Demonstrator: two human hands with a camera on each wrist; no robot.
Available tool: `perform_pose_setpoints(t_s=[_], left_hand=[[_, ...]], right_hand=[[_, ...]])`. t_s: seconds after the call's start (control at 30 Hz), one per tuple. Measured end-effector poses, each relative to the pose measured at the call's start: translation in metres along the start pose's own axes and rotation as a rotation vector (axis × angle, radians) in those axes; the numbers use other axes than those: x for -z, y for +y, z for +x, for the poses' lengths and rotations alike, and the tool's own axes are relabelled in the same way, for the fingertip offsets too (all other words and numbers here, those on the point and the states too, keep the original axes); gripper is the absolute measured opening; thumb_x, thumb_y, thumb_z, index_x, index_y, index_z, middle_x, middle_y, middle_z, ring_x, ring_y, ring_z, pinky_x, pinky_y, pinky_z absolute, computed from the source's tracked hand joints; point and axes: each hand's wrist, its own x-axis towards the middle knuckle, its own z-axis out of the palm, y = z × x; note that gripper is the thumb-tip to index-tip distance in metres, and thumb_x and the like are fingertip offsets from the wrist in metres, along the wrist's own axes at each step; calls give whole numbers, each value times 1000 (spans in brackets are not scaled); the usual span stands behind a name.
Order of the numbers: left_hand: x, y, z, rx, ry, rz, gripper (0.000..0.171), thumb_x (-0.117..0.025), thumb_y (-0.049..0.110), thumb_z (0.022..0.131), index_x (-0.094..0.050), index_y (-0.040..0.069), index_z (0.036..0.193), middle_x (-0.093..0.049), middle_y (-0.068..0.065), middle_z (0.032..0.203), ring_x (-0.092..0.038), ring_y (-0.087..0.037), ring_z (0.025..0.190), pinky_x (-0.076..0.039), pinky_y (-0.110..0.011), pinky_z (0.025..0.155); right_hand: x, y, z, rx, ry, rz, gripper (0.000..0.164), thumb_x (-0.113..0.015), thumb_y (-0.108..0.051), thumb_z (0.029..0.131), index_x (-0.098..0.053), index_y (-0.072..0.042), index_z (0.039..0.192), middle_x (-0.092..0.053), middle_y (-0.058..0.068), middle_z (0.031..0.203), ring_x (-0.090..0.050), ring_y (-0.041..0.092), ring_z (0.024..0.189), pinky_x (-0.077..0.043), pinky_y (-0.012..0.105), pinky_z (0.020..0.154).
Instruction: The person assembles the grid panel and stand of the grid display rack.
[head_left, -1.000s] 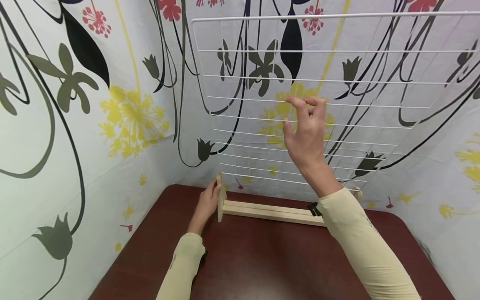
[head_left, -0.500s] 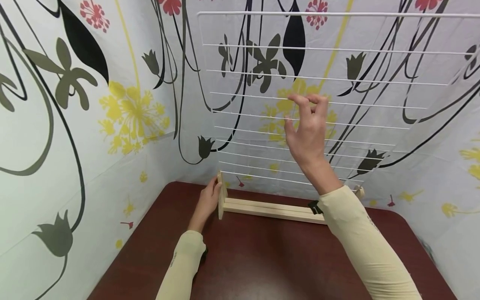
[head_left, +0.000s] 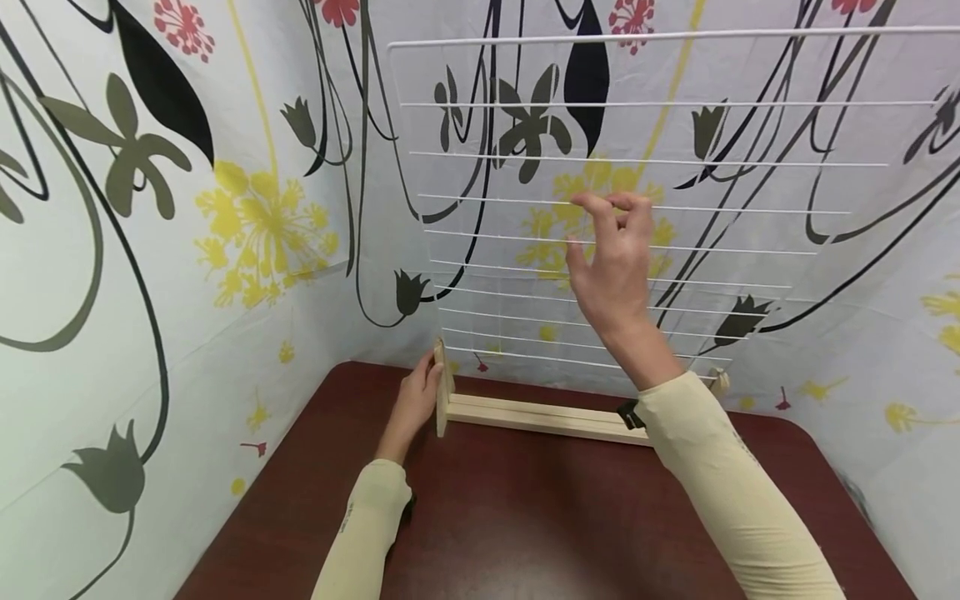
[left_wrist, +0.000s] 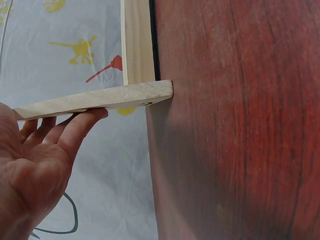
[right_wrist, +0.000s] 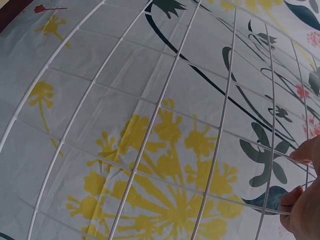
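Note:
A white wire grid (head_left: 525,156) stands upright in a pale wooden base (head_left: 540,414) at the back of a dark red-brown table (head_left: 540,508). My left hand (head_left: 423,387) rests flat against the upright end board (left_wrist: 95,101) at the base's left end, fingers (left_wrist: 75,127) straight along its outer face. My right hand (head_left: 603,229) is raised in front of the grid's middle. Its fingertips (right_wrist: 295,197) touch one horizontal wire (right_wrist: 152,125), loosely bent, thumb apart from them.
Floral-print cloth (head_left: 187,250) hangs close on the left and behind the grid (right_wrist: 165,165). The table's left edge runs near my left sleeve (head_left: 360,533). A rounded back right corner (head_left: 806,437) sits past the base's right end.
Both hands keep their places on the end board and the wire. Only the view has shifted slightly up and down.

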Motion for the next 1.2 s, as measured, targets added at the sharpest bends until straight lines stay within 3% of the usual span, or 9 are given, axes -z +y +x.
perform_pose_setpoints(t_s=[0.67, 1.03, 1.2], left_hand=[[0, 3, 0, 15, -1, -3, 54, -47, 38, 114, -45, 8, 159, -63, -29, 143, -66, -45, 128, -51, -60, 110], [1, 5, -1, 28, -10, -11, 55, -46, 38, 114, -44, 7, 159, -62, -30, 145, -64, -46, 130, -50, -61, 111], [1, 4, -1, 24, 1, -12, 54, -47, 38, 114, -46, 8, 158, -62, -30, 145, -64, -46, 130, -50, -61, 112]], right_hand=[[-1, -2, 0, -18, -17, 3, 51, -73, 6, 87, -64, -15, 133, -48, 28, 128, -53, 39, 123, -48, 46, 94], [-4, -1, -3, -40, -14, 5, 54, -75, 7, 87, -64, -19, 133, -46, 25, 128, -55, 40, 99, -50, 45, 85], [-7, 1, -6, -19, -53, 2, 52, -76, 6, 89, -63, -18, 134, -45, 25, 127, -53, 41, 98, -49, 47, 87]])
